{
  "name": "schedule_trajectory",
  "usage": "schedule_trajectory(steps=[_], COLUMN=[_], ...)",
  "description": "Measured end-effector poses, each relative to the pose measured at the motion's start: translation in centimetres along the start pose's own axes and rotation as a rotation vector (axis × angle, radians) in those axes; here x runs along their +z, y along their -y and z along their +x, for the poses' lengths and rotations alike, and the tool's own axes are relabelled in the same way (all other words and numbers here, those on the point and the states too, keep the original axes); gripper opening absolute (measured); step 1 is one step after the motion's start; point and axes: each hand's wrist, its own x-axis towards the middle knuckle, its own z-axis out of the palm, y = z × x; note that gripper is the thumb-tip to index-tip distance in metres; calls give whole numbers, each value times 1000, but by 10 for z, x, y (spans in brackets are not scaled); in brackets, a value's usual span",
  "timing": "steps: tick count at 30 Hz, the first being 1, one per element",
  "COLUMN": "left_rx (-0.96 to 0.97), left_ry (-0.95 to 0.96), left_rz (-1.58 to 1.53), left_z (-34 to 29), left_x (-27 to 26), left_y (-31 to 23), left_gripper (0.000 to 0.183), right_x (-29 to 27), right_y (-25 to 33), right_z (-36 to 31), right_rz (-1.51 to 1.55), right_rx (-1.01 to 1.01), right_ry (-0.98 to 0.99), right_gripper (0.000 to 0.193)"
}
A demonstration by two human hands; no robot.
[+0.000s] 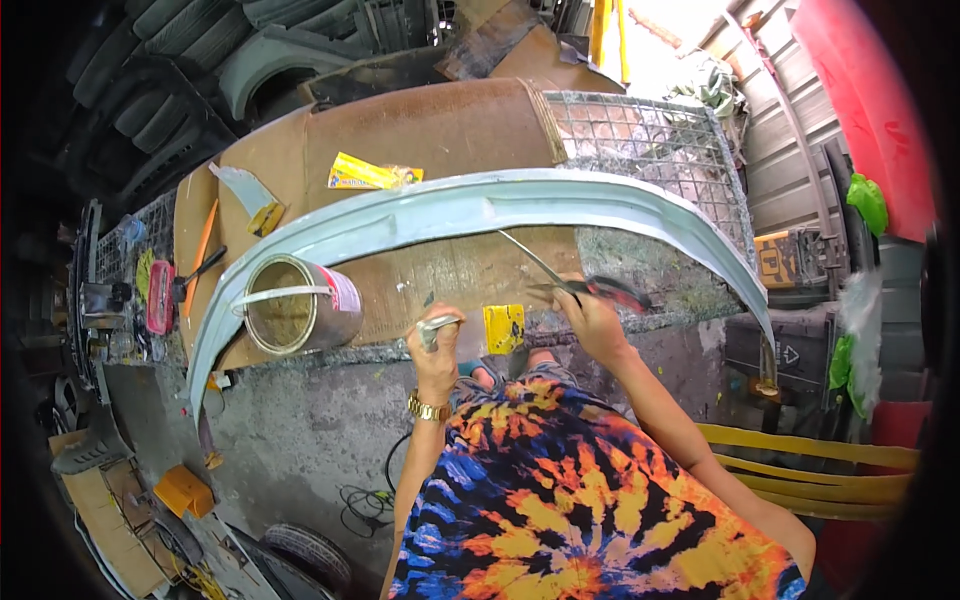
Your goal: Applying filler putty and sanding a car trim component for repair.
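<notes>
A long, curved, pale grey-blue car body strip (400,215) arches across the work table. My right hand (595,325) is closed round what look like scissors (625,292) with black-and-red handles; a long, thin metal blade reaches up to the strip's lower edge. My left hand (435,345) pinches a small crumpled silvery-grey piece (432,328), whose kind I cannot make out. Between my hands, at the table's near edge, lies a yellow, dark-smeared flat piece (503,330). Left of my left hand stands a large open tin (345,305) with a pale band across its mouth.
Cardboard (420,125) covers much of the mesh-topped table. Beyond the strip are a yellow packet (375,172) and a yellow-handled scraper (265,218). A pink-red tray (159,297) sits far left. To my right stands a yellow slatted chair (800,470); a tyre (305,555) lies on the floor.
</notes>
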Motion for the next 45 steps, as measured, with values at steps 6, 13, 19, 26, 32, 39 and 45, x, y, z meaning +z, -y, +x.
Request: schedule_trajectory(steps=[6, 13, 19, 26, 32, 39, 45], left_rx=[96, 135, 164, 143, 201, 101, 24], left_ry=[52, 121, 187, 73, -12, -131, -133], left_rz=[115, 191, 248, 266, 203, 121, 163], left_z=[-11, -17, -10, -16, -22, -41, -61], left_x=[-12, 9, 12, 9, -13, -42, -58], left_y=[-22, -21, -23, -15, -20, 2, 7], left_gripper=[43, 27, 37, 33, 18, 13, 25], right_x=[19, 35, 17, 34, 60, 85, 95], right_y=[-33, -21, 44, 84, 41, -92, -122], right_z=[-33, -58, -30, -8, -9, 16, 38], right_rz=[-74, 68, 140, 162, 551, 4, -200], right_rx=[-102, -200, -197, -283, -71, -8, -336], right_ry=[-114, -126, -109, -13, -26, 106, -87], right_gripper=[17, 32, 59, 61, 52, 46, 38])
